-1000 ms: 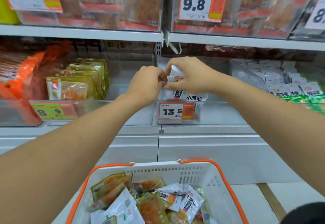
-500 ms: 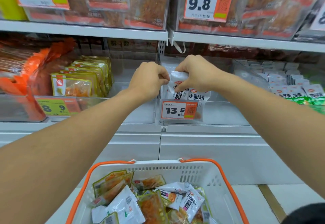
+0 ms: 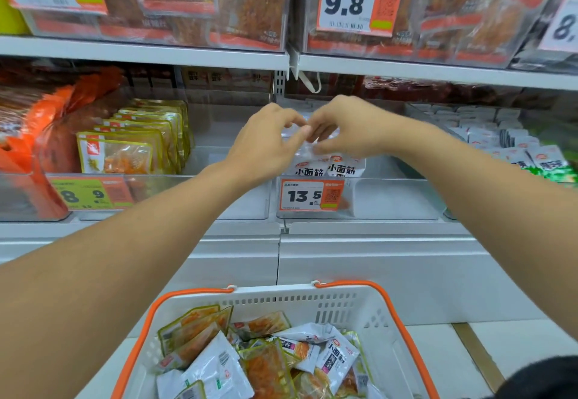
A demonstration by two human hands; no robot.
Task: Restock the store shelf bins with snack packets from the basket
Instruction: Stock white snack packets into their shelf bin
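Store shelf [image 3: 359, 68], clear bin [image 3: 391, 198] at its front edge. My left hand [image 3: 266, 145] and right hand [image 3: 350, 129] both pinch the white snack packets [image 3: 331, 168] standing in it, fingers curled on their tops. Basket [image 3: 281, 298] sits below.

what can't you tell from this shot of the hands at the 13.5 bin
- Head view: the left hand and right hand hide the white packets' tops, so neither grip is clear.
- Fingertips are motion-blurred.
- The basket is cut off by the bottom edge.
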